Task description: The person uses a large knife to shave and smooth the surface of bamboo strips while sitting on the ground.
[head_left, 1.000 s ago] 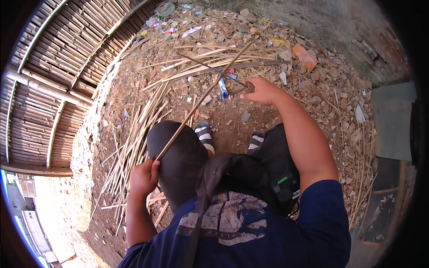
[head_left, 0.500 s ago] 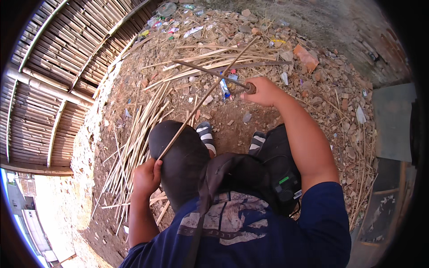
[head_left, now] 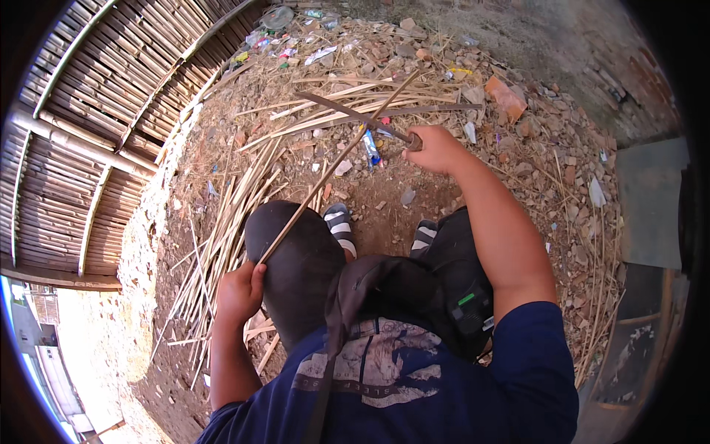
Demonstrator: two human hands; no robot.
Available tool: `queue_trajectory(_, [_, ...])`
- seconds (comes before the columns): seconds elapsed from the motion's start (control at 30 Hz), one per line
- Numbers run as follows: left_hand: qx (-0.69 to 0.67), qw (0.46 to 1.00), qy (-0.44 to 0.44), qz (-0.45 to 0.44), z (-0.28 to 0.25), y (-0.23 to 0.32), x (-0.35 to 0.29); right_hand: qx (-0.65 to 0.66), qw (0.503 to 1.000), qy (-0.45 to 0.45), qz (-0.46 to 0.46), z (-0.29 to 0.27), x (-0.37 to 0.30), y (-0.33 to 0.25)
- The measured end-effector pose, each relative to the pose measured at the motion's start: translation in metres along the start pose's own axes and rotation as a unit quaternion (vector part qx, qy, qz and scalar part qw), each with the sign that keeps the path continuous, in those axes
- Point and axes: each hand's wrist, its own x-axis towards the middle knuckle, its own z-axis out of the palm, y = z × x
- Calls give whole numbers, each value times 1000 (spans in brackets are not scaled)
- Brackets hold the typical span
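My left hand is closed around the near end of a long, thin bamboo strip, beside my left knee. The strip slants up and away to the right, over the dark trouser leg. In my closed right hand is the short handle of a knife with a long, dark, narrow blade. Its blade points left and crosses the strip toward the far end; it appears to touch it there. My right arm reaches well forward.
A pile of split bamboo strips lies left of my legs, with more strips ahead. Rubble, litter and a broken brick cover the ground. A bamboo-slat panel stands left, a wall at the far right.
The knife and my right hand have shifted slightly away from me, the blade tip moving right. The strip's far end has dipped slightly toward me. My left hand keeps its hold, nearly still.
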Motion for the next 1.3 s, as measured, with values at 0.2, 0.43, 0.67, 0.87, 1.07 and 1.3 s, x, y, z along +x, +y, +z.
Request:
queue_trajectory(0.2, [1, 1000, -25, -11, -4, 6, 1, -88, 992, -45, -79, 7, -8, -22])
queue_trajectory(0.43, [3, 1000, -5, 4, -2, 7, -3, 122, 986, 41, 105, -1, 3, 29])
queue_trajectory(0.67, [17, 1000, -22, -12, -2, 5, -2, -137, 981, -72, -120, 5, -5, -18])
queue_trajectory(0.87, [17, 1000, 6, 12, 2, 0, -1, 81, 992, 7, 97, -5, 3, 19])
queue_trajectory(1.07, [-5, 1000, -20, -5, 0, 1, 2, -27, 998, -49, -39, -1, -5, -4])
queue_trajectory(1.3, [-29, 999, -20, -15, -3, 3, 0, 29, 998, 18, 59, -11, 0, 25])
